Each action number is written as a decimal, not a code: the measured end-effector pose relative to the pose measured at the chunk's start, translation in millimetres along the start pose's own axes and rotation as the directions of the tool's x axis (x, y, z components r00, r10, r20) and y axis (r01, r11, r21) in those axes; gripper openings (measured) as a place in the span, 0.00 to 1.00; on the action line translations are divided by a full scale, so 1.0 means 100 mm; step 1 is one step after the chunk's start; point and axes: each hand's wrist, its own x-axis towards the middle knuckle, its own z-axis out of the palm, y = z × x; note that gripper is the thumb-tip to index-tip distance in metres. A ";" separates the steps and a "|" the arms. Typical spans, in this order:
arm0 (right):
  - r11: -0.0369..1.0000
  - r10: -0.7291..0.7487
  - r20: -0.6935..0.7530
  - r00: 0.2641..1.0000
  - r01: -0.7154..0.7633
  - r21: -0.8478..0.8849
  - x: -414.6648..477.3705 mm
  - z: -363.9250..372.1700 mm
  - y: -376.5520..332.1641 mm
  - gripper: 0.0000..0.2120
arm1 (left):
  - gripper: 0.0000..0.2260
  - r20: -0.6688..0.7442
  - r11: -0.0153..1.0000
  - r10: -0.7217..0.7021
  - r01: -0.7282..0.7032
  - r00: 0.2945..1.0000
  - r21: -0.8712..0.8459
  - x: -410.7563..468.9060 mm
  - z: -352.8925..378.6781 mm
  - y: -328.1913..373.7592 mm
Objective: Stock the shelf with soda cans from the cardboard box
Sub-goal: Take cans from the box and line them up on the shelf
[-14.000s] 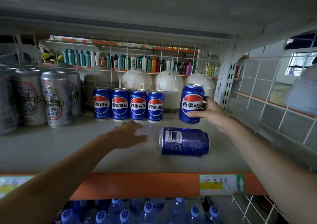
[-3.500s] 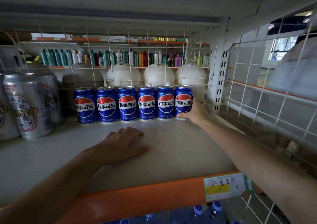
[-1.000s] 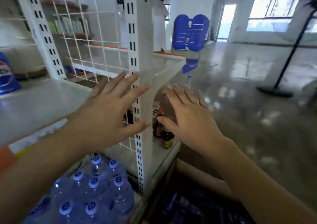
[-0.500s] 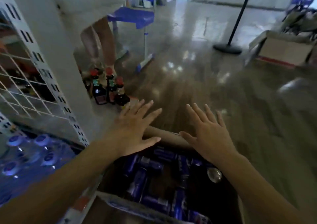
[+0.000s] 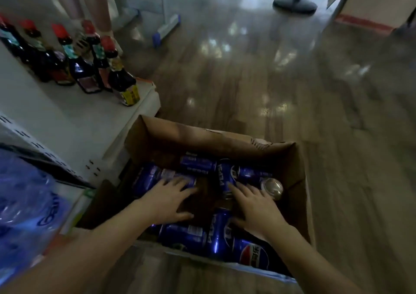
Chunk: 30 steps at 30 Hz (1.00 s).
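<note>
Brown corrugated cardboard box sits open on the wooden floor beside the white shelf base, and where half a second ago both hands hovered above it, the left hand and right hand now reach inside with fingers spread, laid on the blue aluminium soda cans but not yet closed round any. So I judge a fresh pick-up is starting. About nine cans show, all but one on their sides; five dark sauce bottles stand on the low shelf.
</note>
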 end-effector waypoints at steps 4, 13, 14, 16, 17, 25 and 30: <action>0.989 -0.146 0.179 0.973 0.146 0.013 0.23 0.29 -0.01 0.43 | 0.36 0.197 0.993 0.117 -0.116 0.973 -0.015 0.22 0.25 0.12; 0.983 -0.175 0.338 0.925 0.186 0.001 0.42 0.63 0.04 0.55 | 0.36 0.418 0.969 0.203 -0.243 0.886 0.045 0.46 0.40 0.13; 0.979 -0.184 0.339 0.923 0.201 -0.017 0.42 0.64 0.03 0.56 | 0.35 0.421 0.970 0.210 -0.242 0.883 0.025 0.47 0.41 0.14; 0.966 -0.211 0.338 0.917 0.250 -0.073 0.43 0.66 0.03 0.56 | 0.33 0.421 0.972 0.229 -0.232 0.878 -0.045 0.48 0.43 0.15; 0.955 -0.232 0.329 0.915 0.278 -0.101 0.44 0.66 0.02 0.55 | 0.33 0.418 0.971 0.237 -0.222 0.877 -0.085 0.49 0.44 0.16; 0.940 -0.245 0.297 0.923 0.301 -0.162 0.45 0.66 0.04 0.48 | 0.33 0.416 0.950 0.238 -0.122 0.878 -0.288 0.48 0.55 0.12; 0.959 -0.173 0.265 0.949 0.223 -0.173 0.45 0.67 0.06 0.49 | 0.35 0.394 0.956 0.218 -0.115 0.893 -0.269 0.46 0.57 0.08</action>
